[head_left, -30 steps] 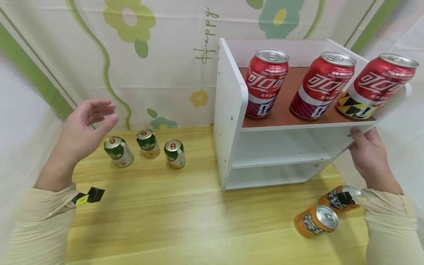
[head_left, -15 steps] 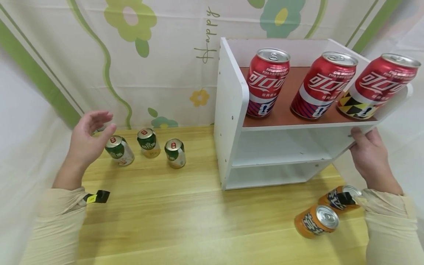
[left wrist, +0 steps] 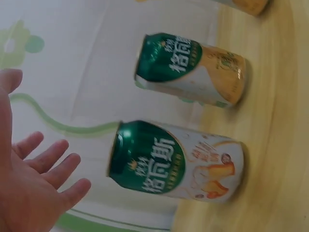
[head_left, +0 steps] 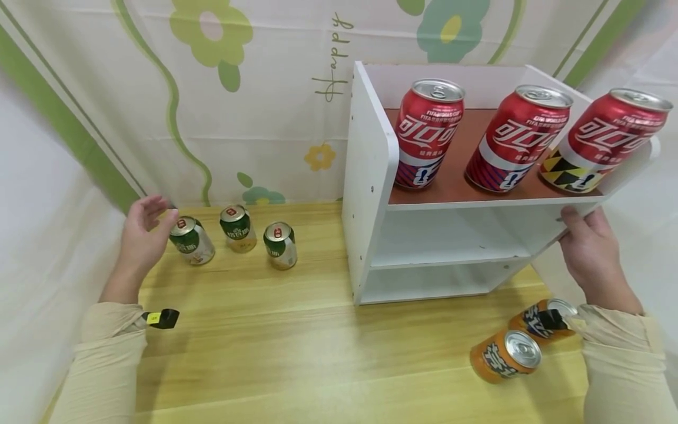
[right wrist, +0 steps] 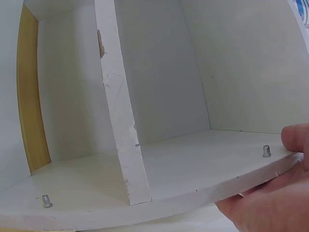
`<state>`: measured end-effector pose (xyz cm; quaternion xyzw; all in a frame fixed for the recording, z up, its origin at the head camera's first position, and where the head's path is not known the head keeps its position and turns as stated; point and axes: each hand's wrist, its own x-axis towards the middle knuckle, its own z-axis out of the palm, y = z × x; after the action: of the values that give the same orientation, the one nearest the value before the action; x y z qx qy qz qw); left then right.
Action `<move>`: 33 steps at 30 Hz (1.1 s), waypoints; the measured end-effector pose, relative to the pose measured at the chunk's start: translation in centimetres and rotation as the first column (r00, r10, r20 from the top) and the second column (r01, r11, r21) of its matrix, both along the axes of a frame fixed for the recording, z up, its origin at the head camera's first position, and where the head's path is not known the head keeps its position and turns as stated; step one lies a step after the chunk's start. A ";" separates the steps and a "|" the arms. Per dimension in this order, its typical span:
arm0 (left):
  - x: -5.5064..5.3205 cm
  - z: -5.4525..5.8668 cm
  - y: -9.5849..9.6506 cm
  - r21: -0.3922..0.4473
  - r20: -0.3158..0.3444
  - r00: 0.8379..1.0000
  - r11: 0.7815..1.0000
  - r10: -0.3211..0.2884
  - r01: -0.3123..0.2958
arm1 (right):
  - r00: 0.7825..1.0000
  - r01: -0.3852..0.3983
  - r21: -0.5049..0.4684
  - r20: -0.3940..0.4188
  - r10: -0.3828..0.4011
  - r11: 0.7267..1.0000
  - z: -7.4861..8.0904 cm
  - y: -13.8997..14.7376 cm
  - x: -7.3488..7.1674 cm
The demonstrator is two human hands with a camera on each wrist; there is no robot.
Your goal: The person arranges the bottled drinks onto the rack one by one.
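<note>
My left hand point(head_left: 143, 235) hovers just left of the leftmost green-and-white drink can point(head_left: 192, 241), thumb and fingers spread apart with nothing between them. In the left wrist view that can point(left wrist: 176, 162) stands a short gap from the fingertips. Two more such cans, a middle one point(head_left: 238, 229) and a right one point(head_left: 281, 247), stand upright beside it. My right hand point(head_left: 590, 253) grips the right side panel of a white shelf point(head_left: 365, 194). In the right wrist view, the thumb point(right wrist: 295, 137) lies on the panel's inner face and the fingers go behind its edge, partly hidden.
On the shelf's brown top board stand three red cola cans: left point(head_left: 428, 135), middle point(head_left: 519, 138) and right point(head_left: 604, 141). Two orange cans, one in front point(head_left: 500, 356) and one behind point(head_left: 540, 321), are near my right sleeve. A flowered cloth point(head_left: 265, 106) hangs behind the wooden table point(head_left: 296, 353).
My left hand has come down and slightly right, closer to the leftmost green can. The right hand keeps its hold on the shelf, and the cans have not moved.
</note>
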<state>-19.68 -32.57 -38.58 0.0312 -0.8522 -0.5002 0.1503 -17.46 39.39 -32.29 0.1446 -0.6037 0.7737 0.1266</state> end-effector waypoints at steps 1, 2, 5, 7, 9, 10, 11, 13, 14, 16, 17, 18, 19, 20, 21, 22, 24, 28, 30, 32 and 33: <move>-0.2 -0.3 -0.2 0.012 -0.004 1.000 1.000 0.008 -0.008 | 1.000 0.000 0.001 -0.005 0.000 1.000 -0.1 0.0 0.0; -0.3 -0.7 -0.4 0.022 -0.013 1.000 1.000 0.021 -0.021 | 1.000 -0.005 -0.003 -0.009 0.005 1.000 -0.1 0.0 0.0; -0.8 -1.7 -1.0 0.049 -0.037 0.998 0.997 0.058 -0.056 | 1.000 -0.007 0.004 -0.012 0.007 1.000 -0.1 0.0 0.0; -1.1 -2.4 -1.5 0.055 -0.037 0.998 0.997 0.059 -0.057 | 1.000 -0.005 0.011 -0.008 0.005 1.000 -0.1 0.0 0.0; -1.3 -3.1 -1.9 0.056 -0.025 0.999 0.997 0.045 -0.044 | 1.000 -0.006 0.013 -0.009 0.006 1.000 -0.1 0.0 0.1; -1.5 -3.5 -2.0 0.055 -0.020 0.999 0.998 0.040 -0.039 | 1.000 -0.002 0.018 -0.009 0.002 1.000 -0.1 0.0 0.1; -1.6 -3.9 -2.1 0.054 -0.014 0.999 0.998 0.036 -0.035 | 1.000 -0.002 0.018 -0.010 0.002 1.000 -0.1 0.0 0.1; -1.7 -4.5 -2.3 0.045 0.005 1.000 0.999 0.029 -0.029 | 1.000 0.004 0.033 -0.010 -0.003 0.999 -0.1 0.0 0.1; -1.7 -4.7 -2.3 0.037 0.013 1.000 0.999 0.024 -0.024 | 1.000 0.004 0.038 -0.011 -0.004 0.999 0.0 0.0 0.1; -1.8 -5.2 -2.4 0.027 0.031 1.000 1.000 0.003 -0.003 | 1.000 0.005 0.046 -0.010 -0.004 0.999 0.0 0.0 0.1; -1.8 -5.3 -2.4 0.019 0.042 0.999 1.000 -0.017 0.016 | 1.000 0.000 0.040 -0.011 0.001 0.999 0.0 0.0 0.1; -1.8 -5.4 -2.3 0.011 0.056 0.998 0.999 -0.036 0.035 | 1.000 0.001 0.042 -0.010 -0.001 0.999 0.0 0.0 0.1; -1.8 -5.5 -2.3 0.005 0.068 0.996 0.998 -0.055 0.055 | 1.000 -0.001 0.038 -0.008 0.001 0.999 -0.1 0.0 0.1; -1.8 -5.6 -2.2 -0.003 0.080 0.995 0.998 -0.066 0.066 | 1.000 0.002 0.043 -0.008 -0.002 0.999 -0.1 0.0 0.1; -1.9 -5.7 -2.1 -0.002 0.093 0.992 0.997 -0.080 0.080 | 1.000 0.004 0.044 -0.008 -0.004 0.999 -0.1 0.0 0.1; -1.9 -5.7 -2.0 -0.006 0.105 0.990 0.996 -0.091 0.092 | 1.000 0.008 0.048 -0.006 -0.008 0.999 0.0 0.0 0.2; -1.9 -5.8 -1.8 -0.017 0.135 0.986 0.994 -0.102 0.105 | 1.000 0.016 0.064 -0.008 -0.015 0.998 0.0 0.0 0.2; -2.0 -5.9 -1.5 -0.033 0.184 0.978 0.994 -0.100 0.108 | 1.000 0.022 0.074 -0.009 -0.021 0.997 0.0 0.1 0.3; -2.0 -6.0 -1.5 -0.044 0.206 0.974 0.994 -0.091 0.103 | 1.000 0.028 0.076 -0.006 -0.027 0.997 0.0 0.1 0.2; -2.0 -6.2 -1.6 -0.049 0.221 0.971 0.994 -0.088 0.102 | 1.000 0.030 0.078 0.004 -0.030 0.997 0.0 0.1 0.2; -2.0 -6.2 -1.6 -0.052 0.225 0.971 0.994 -0.087 0.101 | 1.000 0.029 0.076 0.008 -0.030 0.997 0.0 0.1 0.1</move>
<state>-21.70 -34.18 -44.81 0.0415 -0.8794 -0.4732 0.0312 -17.33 39.45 -32.27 0.1369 -0.6353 0.7489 0.1298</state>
